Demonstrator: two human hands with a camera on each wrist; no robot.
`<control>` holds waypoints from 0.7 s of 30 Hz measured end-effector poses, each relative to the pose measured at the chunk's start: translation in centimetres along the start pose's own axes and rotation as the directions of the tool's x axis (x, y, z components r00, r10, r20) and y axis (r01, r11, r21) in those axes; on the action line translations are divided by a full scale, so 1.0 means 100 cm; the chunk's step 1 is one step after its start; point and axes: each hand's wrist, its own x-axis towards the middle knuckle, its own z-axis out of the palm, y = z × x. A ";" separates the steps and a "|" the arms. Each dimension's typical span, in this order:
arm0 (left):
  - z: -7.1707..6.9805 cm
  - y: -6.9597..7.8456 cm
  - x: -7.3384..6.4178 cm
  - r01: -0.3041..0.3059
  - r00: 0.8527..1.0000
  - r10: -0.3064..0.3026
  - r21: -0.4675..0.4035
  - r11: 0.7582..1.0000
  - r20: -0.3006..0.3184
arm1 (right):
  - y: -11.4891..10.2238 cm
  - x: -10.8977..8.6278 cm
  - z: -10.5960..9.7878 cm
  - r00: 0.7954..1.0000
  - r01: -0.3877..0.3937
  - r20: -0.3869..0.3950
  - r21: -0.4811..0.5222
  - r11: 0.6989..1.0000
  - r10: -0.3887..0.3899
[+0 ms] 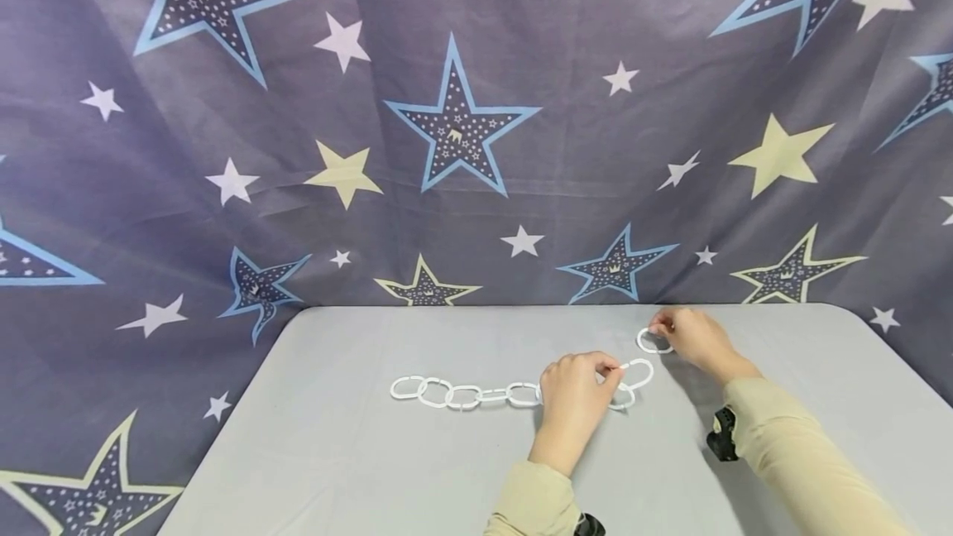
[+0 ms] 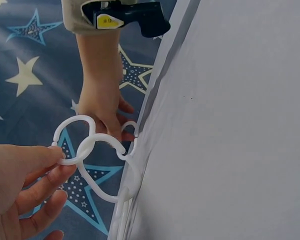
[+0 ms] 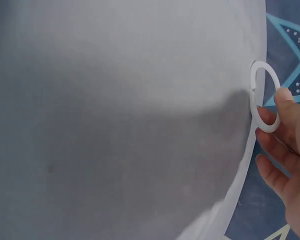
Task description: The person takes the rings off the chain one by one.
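Note:
A chain of white plastic links stretches across the grey table, its right end raised. My left hand pinches the end link between thumb and forefinger, with another link hooked through it. Part of the chain is hidden behind that hand in the head view. Farther back and to the right, my right hand pinches a separate white link by its side. A small gap shows in this oval link's edge, facing away from the fingers. The two hands are apart, the single link just beyond the chain's end.
The table has a pale grey cover and rounded back corners. Directly behind it hangs a dark curtain printed with stars. Black devices are strapped at both wrists over beige sleeves.

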 end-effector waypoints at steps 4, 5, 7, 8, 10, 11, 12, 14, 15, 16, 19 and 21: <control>0.000 -0.001 0.000 0.000 1.000 0.000 0.000 1.000 -0.005 | 0.004 0.000 0.005 1.000 0.000 0.001 0.007 1.000 0.000; 0.000 -0.001 -0.001 0.001 1.000 -0.001 -0.001 1.000 -0.005 | 0.005 0.000 0.006 1.000 -0.001 0.001 0.011 1.000 0.001; 0.000 -0.002 -0.001 0.001 1.000 -0.001 -0.002 1.000 -0.006 | 0.006 0.000 0.008 1.000 0.001 -0.001 0.017 1.000 -0.001; 0.000 -0.002 -0.001 0.001 1.000 -0.001 -0.004 1.000 -0.006 | 0.007 -0.001 0.008 1.000 0.003 -0.002 0.020 1.000 -0.003; 0.001 -0.002 -0.001 0.003 1.000 -0.003 -0.006 1.000 -0.006 | 0.009 -0.001 0.009 1.000 0.010 -0.003 0.020 1.000 -0.010; 0.000 -0.002 -0.001 0.003 1.000 -0.004 -0.006 1.000 -0.008 | 0.010 -0.001 0.010 1.000 0.016 -0.002 0.019 1.000 -0.016; 0.001 -0.002 0.000 0.002 1.000 -0.002 -0.004 1.000 -0.011 | 0.011 -0.001 0.010 1.000 0.022 -0.002 0.018 1.000 -0.022; 0.000 -0.002 0.000 0.002 1.000 -0.002 -0.003 1.000 -0.012 | 0.012 -0.001 0.010 1.000 0.030 0.004 0.019 0.999 -0.030; 0.000 -0.003 0.000 0.003 1.000 -0.003 -0.001 1.000 -0.012 | 0.013 -0.001 0.010 0.999 0.030 0.009 0.018 0.999 -0.030; -0.001 -0.003 0.000 0.003 1.000 -0.003 0.000 1.000 -0.012 | 0.013 -0.001 0.010 0.999 0.031 0.012 0.018 0.999 -0.031; -0.003 -0.003 0.001 0.004 1.000 -0.004 0.002 1.000 -0.007 | 0.013 0.000 0.010 0.999 0.025 0.027 0.021 0.999 -0.025; -0.004 -0.003 0.001 0.003 1.000 -0.003 0.000 1.000 -0.007 | 0.014 0.001 0.010 0.999 0.018 0.034 0.024 1.000 -0.018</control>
